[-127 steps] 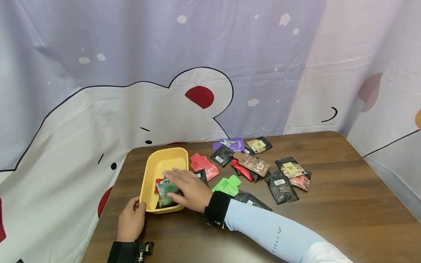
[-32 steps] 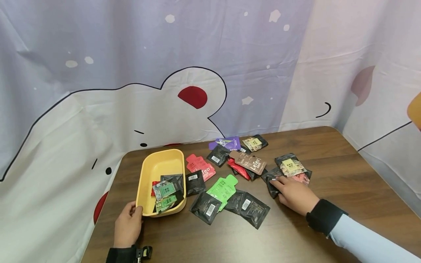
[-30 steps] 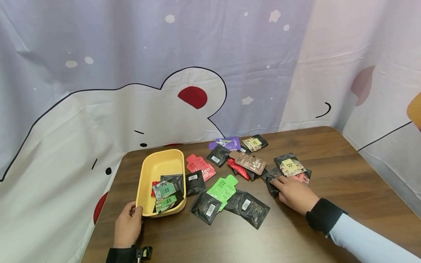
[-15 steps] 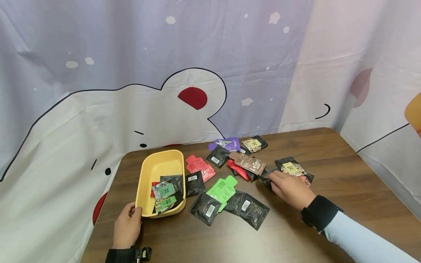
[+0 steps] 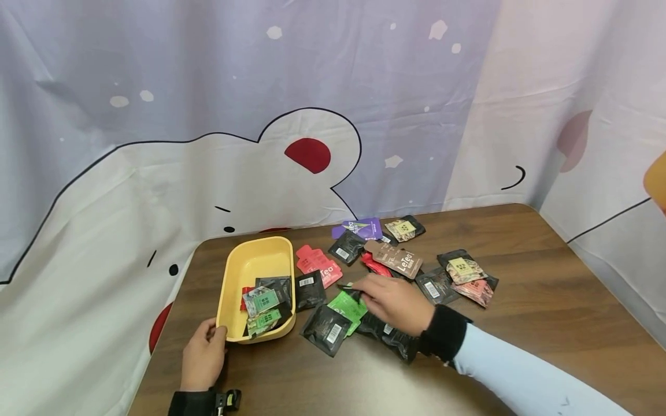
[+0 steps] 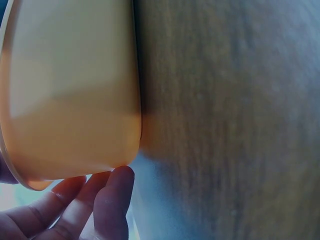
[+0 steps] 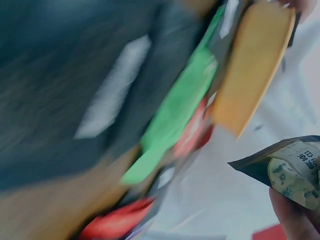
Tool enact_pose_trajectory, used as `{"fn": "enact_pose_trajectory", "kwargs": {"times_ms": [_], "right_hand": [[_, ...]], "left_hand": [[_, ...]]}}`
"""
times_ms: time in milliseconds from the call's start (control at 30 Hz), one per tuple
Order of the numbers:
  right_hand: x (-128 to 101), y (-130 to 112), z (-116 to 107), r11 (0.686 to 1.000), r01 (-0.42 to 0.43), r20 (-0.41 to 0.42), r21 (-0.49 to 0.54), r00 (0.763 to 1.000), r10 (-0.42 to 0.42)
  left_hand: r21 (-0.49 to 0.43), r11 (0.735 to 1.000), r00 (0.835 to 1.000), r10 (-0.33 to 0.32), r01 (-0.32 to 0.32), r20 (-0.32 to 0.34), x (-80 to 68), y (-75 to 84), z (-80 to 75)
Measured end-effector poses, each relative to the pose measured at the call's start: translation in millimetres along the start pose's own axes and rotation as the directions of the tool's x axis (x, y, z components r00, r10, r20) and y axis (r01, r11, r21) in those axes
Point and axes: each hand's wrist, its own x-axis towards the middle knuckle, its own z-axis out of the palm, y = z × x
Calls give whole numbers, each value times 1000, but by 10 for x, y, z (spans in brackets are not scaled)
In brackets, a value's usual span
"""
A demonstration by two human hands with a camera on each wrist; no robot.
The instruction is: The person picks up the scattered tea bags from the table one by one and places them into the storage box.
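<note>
My left hand point(image 5: 203, 352) pinches the near left corner of a yellow plastic tub point(image 5: 255, 260), thumb at the rim and fingers under its outside wall point(image 6: 75, 135) in the left wrist view. Inside the tub lie several tea sachets point(image 5: 264, 300), black, red and green-labelled. My right hand point(image 5: 398, 303) pinches a small dark tea sachet point(image 7: 295, 175), whose patterned pale label shows in the right wrist view. It is held over the green LeTea packet point(image 5: 350, 309), whose right part the hand covers. Two black sachets point(image 5: 400, 344) lie partly under that hand.
Several sachets and flat packets are spread across the wooden table point(image 5: 291, 381): red packet point(image 5: 318, 266), purple packet point(image 5: 364, 228), brown packet point(image 5: 398, 260). A small pile of sachets point(image 5: 465, 271) lies at the right. A printed curtain point(image 5: 171, 190) hangs behind the table.
The right hand, over the tub at first, went to the right-hand pile, took a sachet and has come left with it above the green packet. The left hand stays on the tub.
</note>
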Motion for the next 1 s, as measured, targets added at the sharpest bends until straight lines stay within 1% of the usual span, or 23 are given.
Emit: {"fn": "enact_pose_trajectory", "kwargs": {"times_ms": [133, 233, 267, 367, 500, 700, 867, 1000], "right_hand": [[246, -216, 160, 996, 91, 13, 17, 996, -91], [397, -361, 280, 985, 170, 14, 22, 985, -170], [446, -406, 319, 981, 192, 12, 37, 981, -193], [587, -524, 441, 973, 221, 15, 67, 975, -223], [759, -636, 601, 972, 220, 18, 81, 975, -222], [932, -706, 786, 983, 180, 54, 36, 982, -182], [1032, -729, 852, 988, 153, 81, 33, 985, -155], [1057, -731, 875, 990, 137, 92, 25, 986, -138]], "left_hand": [[1, 1000, 1000, 1, -1, -1, 3, -4, 0], [-2, 1000, 1000, -2, 2, 3, 2, -5, 6], [-2, 1000, 1000, -6, 6, 6, 3, -4, 9], [-5, 1000, 1000, -8, 8, 6, 3, -1, 14], [-7, 1000, 1000, 6, -6, -5, 4, 4, 19], [-5, 1000, 1000, 7, -7, -4, 6, 8, 18], [2, 1000, 1000, -6, 6, -6, -1, 7, 2], [9, 1000, 1000, -9, 9, -9, 1, 6, 3]]}}
